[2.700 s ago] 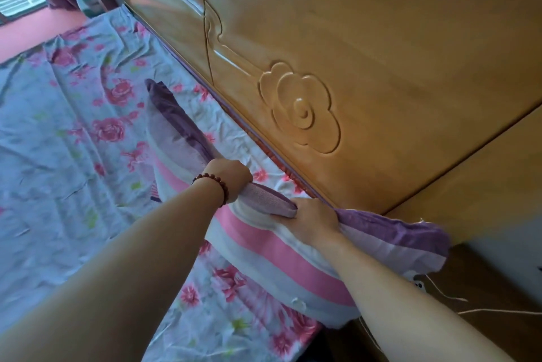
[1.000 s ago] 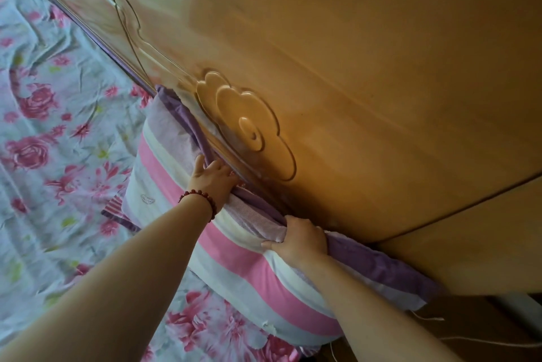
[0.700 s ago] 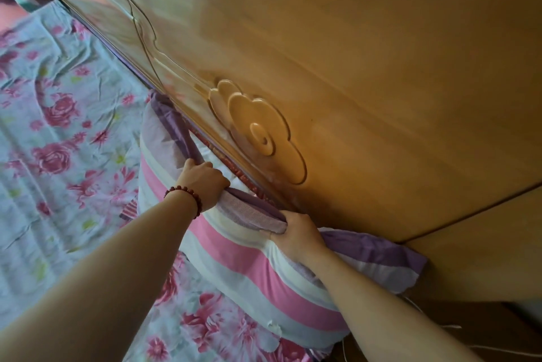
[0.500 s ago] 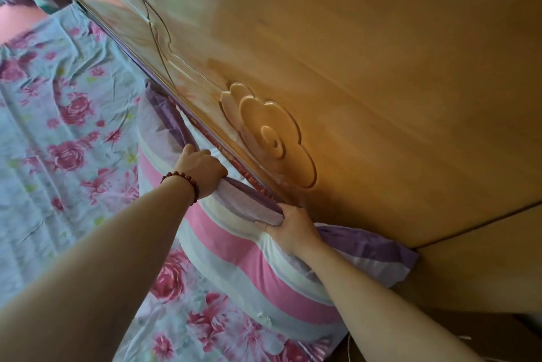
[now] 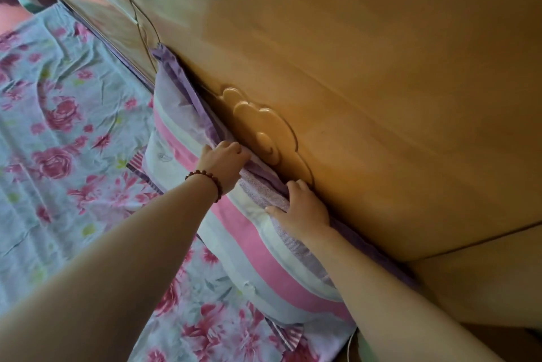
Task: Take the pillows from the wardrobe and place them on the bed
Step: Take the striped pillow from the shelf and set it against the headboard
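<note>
Nearest the camera, two bare forearms are reaching forward over the bed (image 5: 64, 133), whose wrinkled pale-blue sheet with pink roses is filling the left side. The striped pillow (image 5: 234, 232), pink, white and purple, is lying on that sheet, its long purple edge pressing against the headboard. The left hand (image 5: 224, 160), with a bead bracelet (image 5: 205, 178) at the wrist, is curling its fingers over the pillow's upper edge; the right hand (image 5: 302, 207) is gripping the same bunched edge. Beyond, the glossy wooden headboard (image 5: 381, 68) with a carved flower (image 5: 258, 124) is rising across the view.
</note>
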The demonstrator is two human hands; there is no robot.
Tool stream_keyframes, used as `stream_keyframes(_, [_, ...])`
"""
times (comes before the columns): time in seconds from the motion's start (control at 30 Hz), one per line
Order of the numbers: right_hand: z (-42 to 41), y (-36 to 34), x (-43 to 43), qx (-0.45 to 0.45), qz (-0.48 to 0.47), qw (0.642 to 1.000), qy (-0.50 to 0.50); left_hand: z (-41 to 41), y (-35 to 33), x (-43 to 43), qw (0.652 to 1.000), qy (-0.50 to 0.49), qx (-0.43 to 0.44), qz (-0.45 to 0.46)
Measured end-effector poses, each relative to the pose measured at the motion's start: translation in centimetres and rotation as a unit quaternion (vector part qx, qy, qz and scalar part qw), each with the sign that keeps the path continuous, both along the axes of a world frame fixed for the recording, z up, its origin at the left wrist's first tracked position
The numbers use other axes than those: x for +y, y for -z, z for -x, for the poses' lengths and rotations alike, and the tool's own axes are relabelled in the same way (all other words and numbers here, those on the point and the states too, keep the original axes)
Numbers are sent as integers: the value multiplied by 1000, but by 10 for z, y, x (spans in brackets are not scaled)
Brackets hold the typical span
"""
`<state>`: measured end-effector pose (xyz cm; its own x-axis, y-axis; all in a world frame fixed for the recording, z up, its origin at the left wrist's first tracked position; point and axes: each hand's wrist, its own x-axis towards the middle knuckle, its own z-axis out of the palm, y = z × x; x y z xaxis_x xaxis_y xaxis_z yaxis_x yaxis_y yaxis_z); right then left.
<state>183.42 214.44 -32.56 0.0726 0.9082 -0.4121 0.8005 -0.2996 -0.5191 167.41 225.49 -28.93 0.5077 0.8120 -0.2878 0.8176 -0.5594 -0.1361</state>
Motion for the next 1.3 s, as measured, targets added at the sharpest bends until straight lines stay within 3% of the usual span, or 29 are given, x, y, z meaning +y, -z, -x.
stream_keyframes(0.27, [3, -1, -6, -23, -129, 989, 67, -5, -1, 3, 995, 38, -49, -85])
stream_keyframes(0.47, [10, -6, -6, -77, -189, 975, 87, -16, 4, -14, 991, -81, -101, -41])
stream_keyframes(0.67, [8, -19, -5, -46, -240, 968, 60, -20, -2, -26, 988, -7, -103, -114])
stream_keyframes(0.8, [11, -27, -14, -56, -284, 957, -2, -22, -1, -23, 995, -36, -85, -28])
stream_keyframes(0.9, [16, -21, -25, -37, -242, 968, -52, -22, 10, -28, 994, 20, -104, -5])
stream_keyframes(1.03, [9, -9, -33, -84, -117, 989, -12, -27, 11, -38, 993, 70, -84, -49])
stream_keyframes(1.13, [8, -13, -34, -100, -143, 985, -19, -31, 6, -39, 987, 86, -84, -106])
stream_keyframes(1.23, [9, -19, -36, -48, -230, 971, -34, -35, 3, -35, 993, 72, -92, -8])
stream_keyframes(1.3, [8, -20, -38, -14, -231, 971, -53, -35, 5, -38, 994, 58, -90, 25])
